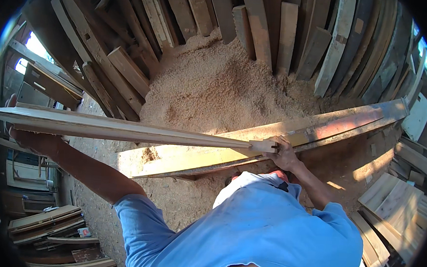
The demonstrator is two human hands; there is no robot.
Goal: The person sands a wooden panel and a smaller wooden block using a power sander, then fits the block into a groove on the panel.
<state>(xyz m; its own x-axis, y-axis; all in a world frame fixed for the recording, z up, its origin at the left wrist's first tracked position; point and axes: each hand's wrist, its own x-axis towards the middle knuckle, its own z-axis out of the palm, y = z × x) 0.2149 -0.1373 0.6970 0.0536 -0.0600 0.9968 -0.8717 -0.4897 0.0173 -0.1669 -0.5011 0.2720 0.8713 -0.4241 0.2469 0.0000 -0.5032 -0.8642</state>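
I hold a long pale wooden plank (125, 129) level in front of me, stretching from the far left to the middle of the view. My left hand (29, 141) grips it from beneath near its left end. Wrapped around the right end is my right hand (284, 154), just beside a small notched tenon (264, 146). Right below the plank lies a longer, thicker beam (321, 128) on the sawdust floor, running diagonally up to the right. My blue shirt (266, 229) fills the lower middle.
A heap of sawdust (216, 84) rises behind the beam. Many planks (259, 28) lean against the back wall. Cut boards are stacked at the right (395, 203) and at the lower left (46, 223).
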